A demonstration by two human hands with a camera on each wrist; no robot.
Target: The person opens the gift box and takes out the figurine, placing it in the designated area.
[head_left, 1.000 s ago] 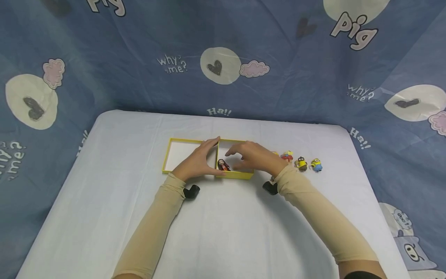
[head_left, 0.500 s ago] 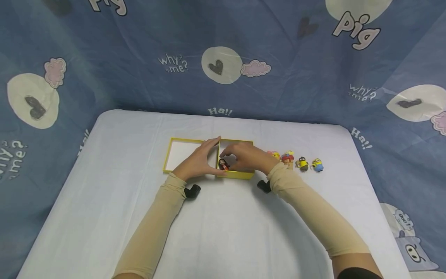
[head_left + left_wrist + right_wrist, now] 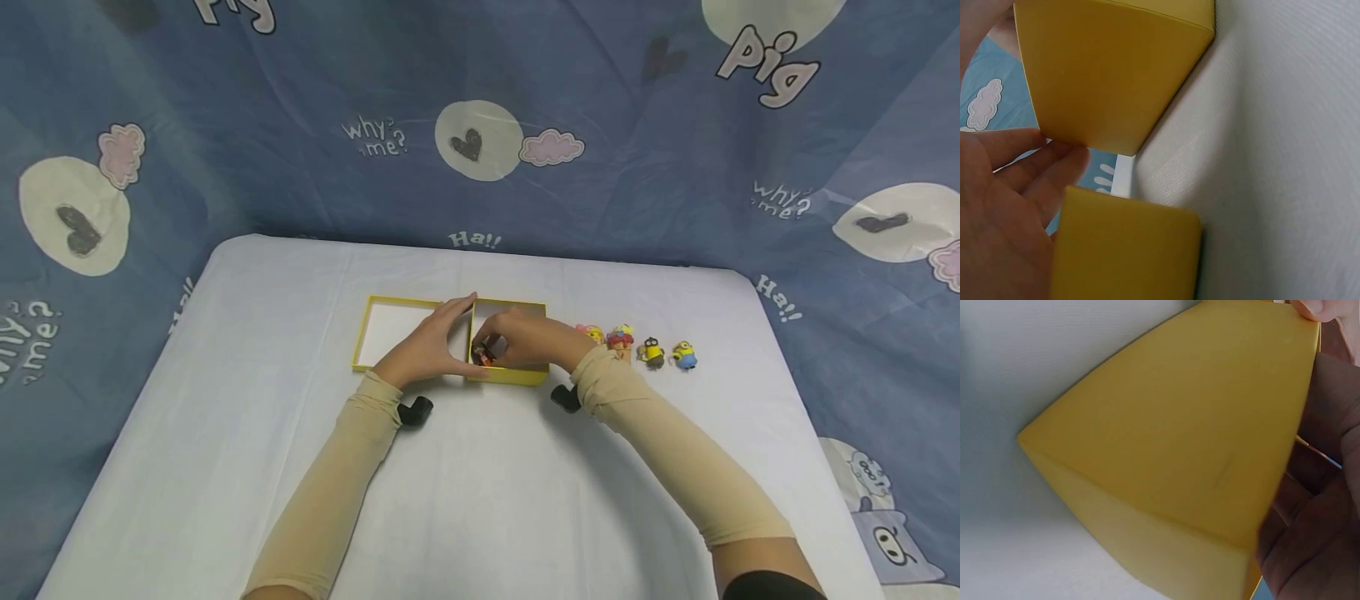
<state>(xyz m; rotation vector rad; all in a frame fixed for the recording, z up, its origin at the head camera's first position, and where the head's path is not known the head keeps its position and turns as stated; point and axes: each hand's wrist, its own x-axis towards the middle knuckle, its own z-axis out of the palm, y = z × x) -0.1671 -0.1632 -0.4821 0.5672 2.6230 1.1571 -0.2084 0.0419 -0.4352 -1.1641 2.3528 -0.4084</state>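
A yellow open-topped box [image 3: 510, 377] with pale inside walls stands at mid-table. My left hand [image 3: 431, 346] spans its left end, fingers at the far corner and thumb at the near one. Its spread fingers [image 3: 1054, 165] also show beside the yellow outer wall in the left wrist view. My right hand [image 3: 521, 337] dips into the box from the right, fingers curled, pinching a small dark-haired figurine [image 3: 482, 356] in red and black. The fingers partly cover it. In the right wrist view the yellow wall [image 3: 1166, 425] hides the figurine.
Left of the box lies a shallow yellow-rimmed lid [image 3: 393, 329], white inside. To the right stand two minion figurines [image 3: 652, 352], a red and yellow figurine [image 3: 621, 337] and a pink and yellow one [image 3: 591, 333]. A blue printed cloth [image 3: 480, 208] hangs behind the white table [image 3: 480, 500].
My right hand has moved left and down inside the box, its fingers closing onto the figurine, which now sits at a different angle. The left hand stays on the box.
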